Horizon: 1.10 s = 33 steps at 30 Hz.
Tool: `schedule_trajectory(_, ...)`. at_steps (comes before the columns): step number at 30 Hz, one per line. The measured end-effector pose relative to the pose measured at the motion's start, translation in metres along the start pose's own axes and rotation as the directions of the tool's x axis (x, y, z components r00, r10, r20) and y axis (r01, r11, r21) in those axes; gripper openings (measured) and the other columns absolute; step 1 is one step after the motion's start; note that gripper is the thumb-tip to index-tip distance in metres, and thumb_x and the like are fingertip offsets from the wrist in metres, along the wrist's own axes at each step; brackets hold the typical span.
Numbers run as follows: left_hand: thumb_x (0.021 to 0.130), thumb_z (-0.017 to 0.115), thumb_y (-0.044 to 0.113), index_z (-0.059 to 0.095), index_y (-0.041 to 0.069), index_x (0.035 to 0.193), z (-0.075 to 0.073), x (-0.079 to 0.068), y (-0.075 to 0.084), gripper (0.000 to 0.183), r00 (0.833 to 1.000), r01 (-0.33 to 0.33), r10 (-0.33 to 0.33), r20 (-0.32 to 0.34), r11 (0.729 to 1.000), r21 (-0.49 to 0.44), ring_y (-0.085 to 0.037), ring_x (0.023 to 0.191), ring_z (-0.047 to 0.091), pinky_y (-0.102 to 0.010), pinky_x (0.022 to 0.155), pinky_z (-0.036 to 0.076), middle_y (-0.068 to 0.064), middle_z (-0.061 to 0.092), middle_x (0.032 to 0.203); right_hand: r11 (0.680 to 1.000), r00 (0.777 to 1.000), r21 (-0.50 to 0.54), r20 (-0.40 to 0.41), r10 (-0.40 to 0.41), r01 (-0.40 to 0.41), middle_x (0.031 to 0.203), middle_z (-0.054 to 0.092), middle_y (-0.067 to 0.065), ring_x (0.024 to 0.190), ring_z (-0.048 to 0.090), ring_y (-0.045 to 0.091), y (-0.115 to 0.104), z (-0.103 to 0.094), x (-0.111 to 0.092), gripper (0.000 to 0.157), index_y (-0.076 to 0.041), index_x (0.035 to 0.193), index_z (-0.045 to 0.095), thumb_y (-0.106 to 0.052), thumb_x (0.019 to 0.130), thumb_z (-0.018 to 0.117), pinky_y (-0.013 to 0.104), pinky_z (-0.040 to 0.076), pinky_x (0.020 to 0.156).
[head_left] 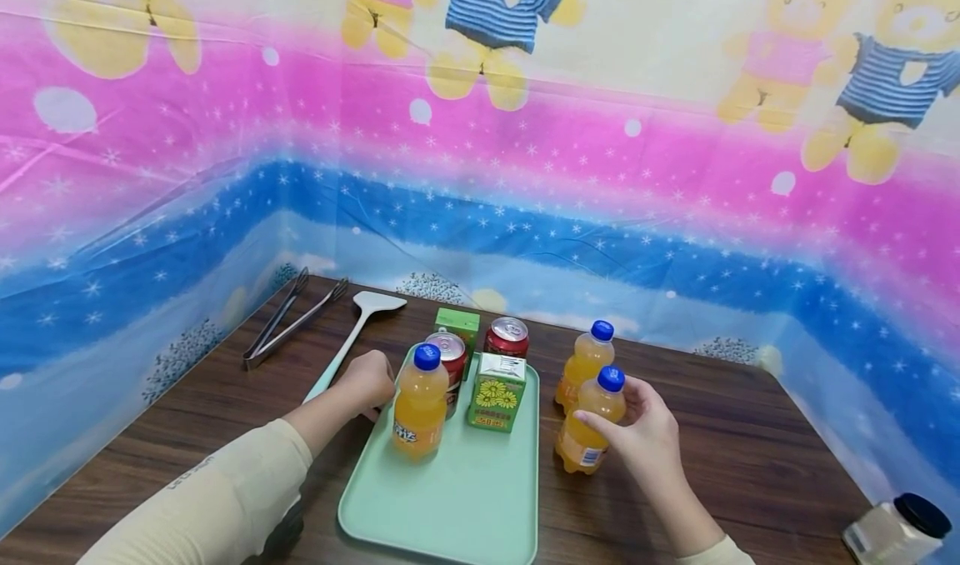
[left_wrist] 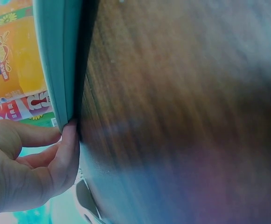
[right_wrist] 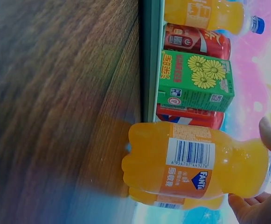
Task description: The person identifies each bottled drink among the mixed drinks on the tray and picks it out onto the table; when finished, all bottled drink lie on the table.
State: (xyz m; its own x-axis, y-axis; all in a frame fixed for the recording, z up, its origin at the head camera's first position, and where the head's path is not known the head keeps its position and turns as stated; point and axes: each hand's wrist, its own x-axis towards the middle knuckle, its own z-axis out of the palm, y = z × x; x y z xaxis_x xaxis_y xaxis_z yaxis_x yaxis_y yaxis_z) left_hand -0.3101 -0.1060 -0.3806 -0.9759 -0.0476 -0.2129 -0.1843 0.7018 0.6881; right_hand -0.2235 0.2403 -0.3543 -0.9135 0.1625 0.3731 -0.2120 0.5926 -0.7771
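My right hand point(head_left: 652, 432) grips an orange Fanta bottle point(head_left: 588, 423) with a blue cap near its neck, thumb on one side and fingers on the other. Right behind it stands a second orange bottle point(head_left: 581, 365), beside the tray. My left hand point(left_wrist: 37, 163) pinches the rim of the pale green tray point(head_left: 450, 507) between thumb and finger at its left side. On the tray are a third orange bottle point(head_left: 420, 407), a red can point(head_left: 452, 357) behind it, and a green drink carton point(head_left: 497, 394) with yellow flowers. Another red can point(head_left: 507, 336) and green carton point(head_left: 459, 323) stand at its far end.
Metal tongs point(head_left: 281, 323) and a white-headed spatula point(head_left: 367, 307) lie on the dark wood table point(head_left: 720, 432) at the back left. A jar point(head_left: 896, 532) with a black lid is at the front right corner. Patterned cloth point(head_left: 480, 182) hangs around the table.
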Motion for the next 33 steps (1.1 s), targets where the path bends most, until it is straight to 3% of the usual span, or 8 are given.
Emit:
schedule_trajectory(9,0.075,0.058,-0.009,0.060,-0.004,0.082,0.001,0.000,0.000,0.008,1.000,0.000,0.000,-0.001,1.000,0.005,-0.023,0.067,0.061,-0.031,0.044,0.056,-0.014,0.056,0.082,0.993,0.988,0.015,-0.100,-0.116,0.118,0.117,0.055,0.010,0.110,0.056,0.024,-0.004,-0.005,-0.001,0.068,-0.003,0.120,0.054,-0.031,0.066,0.084,0.029,0.048,0.090)
schedule_trajectory(17,0.076,0.057,-0.009,0.060,-0.004,0.082,0.000,0.001,0.000,0.008,1.000,-0.002,0.002,-0.001,1.000,0.008,-0.023,0.066,0.061,-0.032,0.045,0.056,-0.014,0.056,0.082,0.956,0.940,0.078,-0.222,-0.261,0.284,0.117,0.056,0.008,0.110,0.056,0.018,-0.015,-0.005,-0.004,0.063,0.000,0.119,0.055,-0.009,0.065,0.085,0.018,0.045,0.092)
schedule_trajectory(27,0.075,0.057,-0.010,0.060,-0.004,0.081,0.000,0.001,-0.001,0.009,1.000,0.004,-0.004,0.001,1.000,-0.001,-0.023,0.066,0.061,-0.031,0.045,0.056,-0.014,0.056,0.081,0.892,0.886,0.166,-0.287,-0.363,0.420,0.119,0.057,0.009,0.111,0.056,0.017,-0.038,-0.006,-0.012,0.058,0.003,0.118,0.056,0.004,0.065,0.081,0.023,0.046,0.093)
schedule_trajectory(33,0.075,0.057,-0.009,0.060,-0.003,0.078,0.000,0.000,-0.001,0.007,1.000,-0.007,0.007,-0.002,1.000,0.009,-0.022,0.065,0.062,-0.031,0.045,0.056,-0.013,0.056,0.080,0.857,0.887,0.252,-0.239,-0.395,0.450,0.119,0.056,0.016,0.113,0.055,0.023,-0.064,0.000,-0.028,0.056,0.008,0.118,0.054,0.013,0.067,0.076,0.030,0.046,0.094)
